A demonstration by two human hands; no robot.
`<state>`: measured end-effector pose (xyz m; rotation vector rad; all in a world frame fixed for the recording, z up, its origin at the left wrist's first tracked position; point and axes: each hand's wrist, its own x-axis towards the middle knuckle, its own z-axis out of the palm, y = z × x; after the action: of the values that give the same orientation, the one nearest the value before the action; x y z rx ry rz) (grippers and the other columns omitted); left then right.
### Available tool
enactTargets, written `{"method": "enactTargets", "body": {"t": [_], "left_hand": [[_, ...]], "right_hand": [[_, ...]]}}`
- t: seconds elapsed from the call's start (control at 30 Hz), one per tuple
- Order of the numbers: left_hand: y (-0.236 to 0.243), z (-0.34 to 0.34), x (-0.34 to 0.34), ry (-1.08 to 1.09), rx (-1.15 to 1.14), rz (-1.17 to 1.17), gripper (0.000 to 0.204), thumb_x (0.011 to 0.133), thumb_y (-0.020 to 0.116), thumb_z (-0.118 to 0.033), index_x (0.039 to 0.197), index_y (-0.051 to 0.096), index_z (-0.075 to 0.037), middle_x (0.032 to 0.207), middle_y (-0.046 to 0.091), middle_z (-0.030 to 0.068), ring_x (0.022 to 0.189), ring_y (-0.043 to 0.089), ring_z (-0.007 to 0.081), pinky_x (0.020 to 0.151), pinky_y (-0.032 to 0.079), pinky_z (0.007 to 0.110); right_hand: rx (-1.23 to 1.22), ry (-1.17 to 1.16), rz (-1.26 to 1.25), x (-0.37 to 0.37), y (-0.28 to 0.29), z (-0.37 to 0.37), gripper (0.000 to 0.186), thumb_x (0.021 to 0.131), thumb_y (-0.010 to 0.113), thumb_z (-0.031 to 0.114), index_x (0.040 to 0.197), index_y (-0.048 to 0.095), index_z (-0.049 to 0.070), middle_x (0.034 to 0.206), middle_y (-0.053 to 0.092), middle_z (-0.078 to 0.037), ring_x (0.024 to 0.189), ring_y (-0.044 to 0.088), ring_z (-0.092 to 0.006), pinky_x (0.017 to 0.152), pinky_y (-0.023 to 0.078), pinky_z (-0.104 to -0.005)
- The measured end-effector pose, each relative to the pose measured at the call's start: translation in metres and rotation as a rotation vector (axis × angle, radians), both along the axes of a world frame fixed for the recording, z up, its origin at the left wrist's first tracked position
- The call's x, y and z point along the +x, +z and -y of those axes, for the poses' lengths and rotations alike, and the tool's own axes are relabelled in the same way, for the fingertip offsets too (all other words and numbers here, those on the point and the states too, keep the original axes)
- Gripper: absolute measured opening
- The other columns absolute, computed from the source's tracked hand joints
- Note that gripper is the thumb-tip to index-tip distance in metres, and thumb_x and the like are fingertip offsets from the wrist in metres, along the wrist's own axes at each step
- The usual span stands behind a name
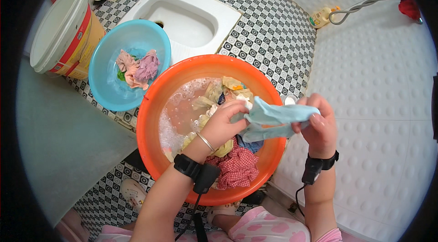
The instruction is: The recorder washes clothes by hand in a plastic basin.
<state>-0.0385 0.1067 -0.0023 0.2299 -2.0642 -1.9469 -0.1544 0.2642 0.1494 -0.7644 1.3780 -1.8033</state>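
Note:
A wet light-blue cloth garment (278, 116) is stretched between my hands over the right side of a large orange basin (150, 151). My left hand (226, 122) grips its left end, fingers partly hidden by the fabric. At the other end, my right hand (319, 126) pinches it between thumb and fingers, beyond the basin's right rim. Below lie soaked clothes: a red checked garment (237, 167), a yellow piece (224, 149) and a blue one (251, 146). Sudsy water (178, 114) fills the basin's left part.
At the far left, a smaller blue basin (102, 69) holds pink, purple and green cloths. Beside it stands a large white bucket (54, 28). A white squat toilet (223, 14) is set in the patterned tile floor. A bottle (321, 17) and a hose (365, 3) are by the right wall.

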Motion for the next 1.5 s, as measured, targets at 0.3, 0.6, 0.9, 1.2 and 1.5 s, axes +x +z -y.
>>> {"method": "enactTargets", "body": {"t": [0.3,0.6,0.9,1.2,1.5], "left_hand": [[0.017,0.002,0.012,-0.186,1.216,0.135,0.016,0.092,0.050,-0.007,0.105,0.055,0.000,0.103,0.060,0.0071,0.095,0.057,0.0123,0.083,0.047,0.028],[0.008,0.001,0.014,-0.131,1.211,0.103,0.017,0.091,0.051,-0.005,0.104,0.057,0.004,0.102,0.061,0.0086,0.097,0.057,0.0150,0.088,0.044,0.028],[0.016,-0.003,0.014,-0.140,1.046,0.139,0.009,0.089,0.055,-0.005,0.092,0.061,-0.001,0.089,0.061,0.0031,0.081,0.056,0.0087,0.073,0.043,0.021],[0.015,0.019,0.017,0.153,1.204,0.057,0.013,0.087,0.052,0.001,0.097,0.060,0.003,0.097,0.062,0.0110,0.092,0.059,0.0192,0.085,0.047,0.032],[0.029,0.048,0.016,0.472,0.999,0.013,0.020,0.087,0.046,0.001,0.105,0.055,0.001,0.097,0.058,0.0106,0.071,0.062,0.0175,0.066,0.053,0.031]], "right_hand": [[0.646,-0.320,-0.525,0.001,-0.089,0.000,0.030,0.085,0.065,0.018,0.106,0.055,-0.001,0.094,0.061,-0.007,0.085,0.058,-0.0141,0.074,0.047,-0.0272],[0.659,-0.045,-0.331,0.031,-0.091,0.015,0.015,0.088,0.057,0.008,0.096,0.065,-0.003,0.087,0.064,-0.003,0.083,0.058,-0.0088,0.075,0.047,-0.0241],[0.828,0.014,-0.087,0.021,-0.075,0.021,0.015,0.088,0.056,0.009,0.089,0.066,-0.002,0.085,0.065,-0.003,0.078,0.058,-0.0075,0.069,0.047,-0.0240],[0.090,-0.381,0.366,-0.002,-0.077,0.004,0.016,0.095,0.046,0.017,0.096,0.054,0.003,0.090,0.062,-0.003,0.080,0.058,-0.0085,0.070,0.047,-0.0242],[0.240,-0.563,-0.235,-0.012,-0.025,-0.001,0.012,0.096,0.048,0.014,0.103,0.054,0.006,0.081,0.057,0.003,0.074,0.051,-0.0022,0.065,0.042,-0.0188]]}}
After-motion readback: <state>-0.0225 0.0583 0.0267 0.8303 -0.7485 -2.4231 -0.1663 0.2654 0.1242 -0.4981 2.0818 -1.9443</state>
